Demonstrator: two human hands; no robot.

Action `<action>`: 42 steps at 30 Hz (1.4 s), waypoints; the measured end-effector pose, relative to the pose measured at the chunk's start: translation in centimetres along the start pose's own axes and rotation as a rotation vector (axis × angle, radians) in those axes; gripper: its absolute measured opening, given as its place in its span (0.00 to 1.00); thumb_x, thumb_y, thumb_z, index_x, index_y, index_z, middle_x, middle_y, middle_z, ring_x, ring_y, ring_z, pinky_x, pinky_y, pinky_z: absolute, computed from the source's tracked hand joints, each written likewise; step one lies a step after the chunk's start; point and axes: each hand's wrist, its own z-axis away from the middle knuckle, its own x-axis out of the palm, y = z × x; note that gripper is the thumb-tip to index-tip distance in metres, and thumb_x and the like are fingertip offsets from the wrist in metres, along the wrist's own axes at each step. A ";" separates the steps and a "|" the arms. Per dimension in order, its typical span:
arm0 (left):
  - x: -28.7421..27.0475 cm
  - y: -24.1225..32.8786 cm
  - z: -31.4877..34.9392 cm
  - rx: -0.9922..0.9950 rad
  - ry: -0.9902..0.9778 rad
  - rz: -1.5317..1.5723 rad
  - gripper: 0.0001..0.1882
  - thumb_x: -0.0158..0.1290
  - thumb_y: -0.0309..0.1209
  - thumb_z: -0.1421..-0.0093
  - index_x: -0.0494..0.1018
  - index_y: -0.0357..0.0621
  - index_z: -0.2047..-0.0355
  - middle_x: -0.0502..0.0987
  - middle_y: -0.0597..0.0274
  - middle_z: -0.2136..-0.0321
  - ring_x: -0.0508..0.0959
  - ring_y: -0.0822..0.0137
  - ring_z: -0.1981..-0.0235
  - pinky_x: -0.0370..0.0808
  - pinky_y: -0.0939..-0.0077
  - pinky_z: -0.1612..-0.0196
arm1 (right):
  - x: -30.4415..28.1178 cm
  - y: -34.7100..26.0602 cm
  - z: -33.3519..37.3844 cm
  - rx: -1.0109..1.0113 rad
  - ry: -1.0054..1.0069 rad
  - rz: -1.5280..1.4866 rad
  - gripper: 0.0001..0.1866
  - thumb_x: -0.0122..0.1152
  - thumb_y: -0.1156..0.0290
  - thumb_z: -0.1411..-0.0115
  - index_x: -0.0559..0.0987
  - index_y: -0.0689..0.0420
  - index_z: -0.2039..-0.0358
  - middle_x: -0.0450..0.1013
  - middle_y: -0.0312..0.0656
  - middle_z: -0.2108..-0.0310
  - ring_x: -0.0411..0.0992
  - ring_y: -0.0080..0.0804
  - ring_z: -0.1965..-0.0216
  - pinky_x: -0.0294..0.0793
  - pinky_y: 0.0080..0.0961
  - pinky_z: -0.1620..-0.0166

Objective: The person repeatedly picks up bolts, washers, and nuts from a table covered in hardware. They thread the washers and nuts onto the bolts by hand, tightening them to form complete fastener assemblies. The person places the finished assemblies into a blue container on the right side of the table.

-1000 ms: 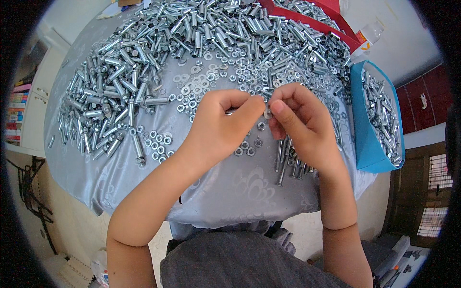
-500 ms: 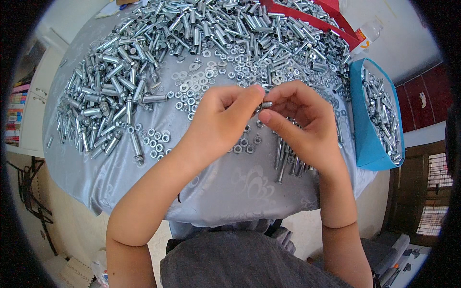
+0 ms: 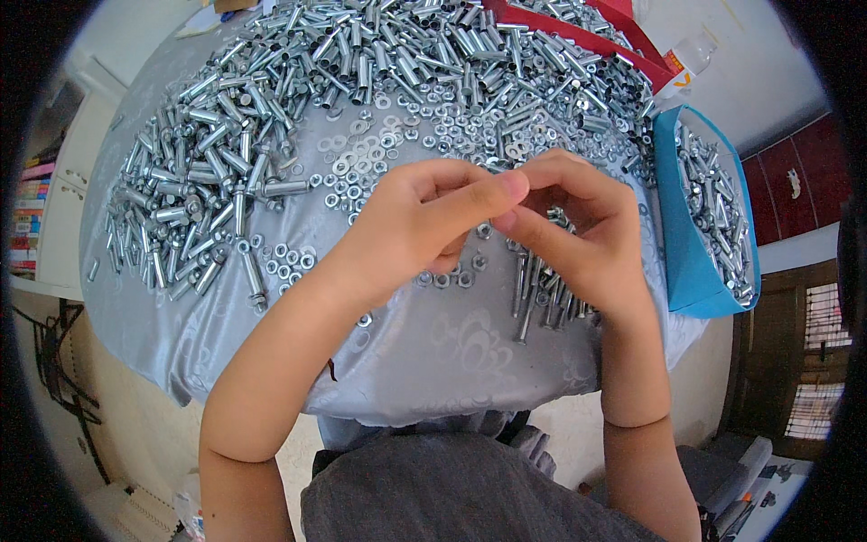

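The left hand [image 3: 423,217] and the right hand [image 3: 587,230] are brought together over the tabletop [image 3: 397,384], with thumbs and fingertips nearly closed on each other — whether anything small is pinched between them cannot be made out, as the meeting point is covered by the fingers. Loose nuts [image 3: 442,280] are seen just below the left hand, and a bunch of long slender bolts [image 3: 526,307] is laid partly beneath the right. Beyond the hands, flat washers [image 3: 347,163] are scattered, backed by a broad heap of metal sleeves [image 3: 397,59]. Sleeved bolts [image 3: 215,167] are piled at the left — more metal pieces are held in a blue bin [image 3: 682,271] at the right
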 end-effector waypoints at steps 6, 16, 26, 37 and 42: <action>0.0 -0.3 -0.1 0.005 0.000 0.089 0.16 0.50 0.42 0.44 0.69 0.40 0.72 0.56 0.77 0.88 0.54 0.85 0.88 0.50 0.88 0.86 | 0.1 -0.2 -0.3 -0.070 0.084 0.110 0.06 0.63 0.77 0.56 0.77 0.59 0.75 0.68 0.34 0.78 0.64 0.18 0.79 0.63 0.14 0.75; 0.4 -0.1 0.0 0.006 0.019 0.184 0.13 0.49 0.39 0.45 0.67 0.42 0.76 0.55 0.76 0.88 0.53 0.84 0.89 0.49 0.87 0.86 | 0.0 -0.1 -0.2 -0.143 0.126 0.142 0.06 0.63 0.77 0.56 0.78 0.59 0.74 0.68 0.34 0.79 0.63 0.17 0.80 0.61 0.13 0.77; -0.3 -0.2 -0.3 0.127 0.258 0.193 0.12 0.47 0.37 0.46 0.65 0.41 0.78 0.52 0.76 0.89 0.49 0.82 0.91 0.45 0.84 0.88 | -1.8 0.3 -0.3 -0.048 -0.224 0.456 0.09 0.61 0.76 0.58 0.76 0.58 0.71 0.68 0.41 0.76 0.68 0.36 0.74 0.68 0.26 0.70; -0.3 -0.5 -0.2 0.129 0.284 0.155 0.12 0.46 0.36 0.47 0.65 0.39 0.79 0.51 0.75 0.90 0.49 0.82 0.92 0.45 0.84 0.88 | -0.9 0.8 0.1 -0.054 -0.227 0.705 0.05 0.58 0.75 0.57 0.76 0.58 0.75 0.66 0.42 0.75 0.67 0.40 0.70 0.68 0.31 0.66; -0.1 -0.4 -0.3 0.140 0.311 0.087 0.12 0.46 0.36 0.47 0.65 0.39 0.79 0.51 0.76 0.91 0.49 0.82 0.92 0.45 0.85 0.88 | -0.4 0.8 0.4 -0.064 -0.195 0.728 0.05 0.57 0.76 0.56 0.76 0.57 0.75 0.67 0.41 0.75 0.68 0.40 0.71 0.68 0.31 0.68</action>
